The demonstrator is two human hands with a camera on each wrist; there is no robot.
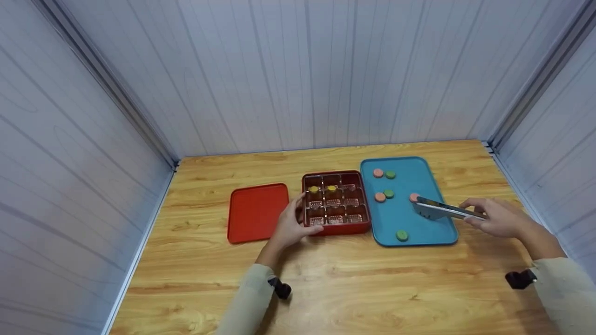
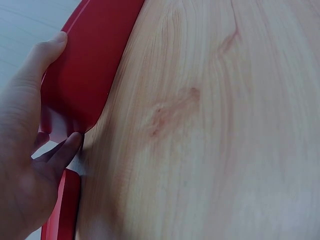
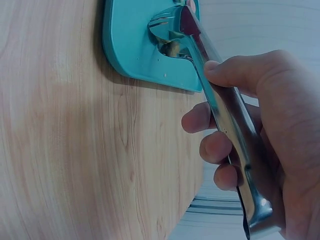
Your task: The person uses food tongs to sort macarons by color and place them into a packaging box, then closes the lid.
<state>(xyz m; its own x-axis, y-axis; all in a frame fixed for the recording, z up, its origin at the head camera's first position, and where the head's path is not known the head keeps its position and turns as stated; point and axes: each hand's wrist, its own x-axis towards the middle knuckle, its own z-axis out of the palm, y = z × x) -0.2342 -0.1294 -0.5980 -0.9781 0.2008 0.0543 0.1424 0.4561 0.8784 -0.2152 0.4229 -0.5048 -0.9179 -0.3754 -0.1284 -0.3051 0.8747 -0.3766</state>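
My right hand (image 1: 500,217) grips metal tongs (image 3: 232,117), thumb on one side and fingers curled round the other. The tongs' tips reach over the blue tray (image 1: 419,235) and meet a pink macaron (image 1: 414,197) there. My left hand (image 1: 289,226) holds the near left corner of a red box (image 2: 82,75), thumb along its front and fingers at its left side. Inside the box is a clear divided insert (image 1: 334,203). One yellow macaron (image 1: 314,189) lies in the far left compartment, another yellow macaron (image 1: 331,188) in the far middle one.
Left of the box lies a flat red lid (image 1: 258,213). On the tray are two more pink macarons (image 1: 378,173), each beside a green macaron (image 1: 390,175). A third green macaron (image 1: 402,235) lies near the tray's front edge. Panelled walls (image 1: 298,74) enclose the wooden table (image 1: 354,284).
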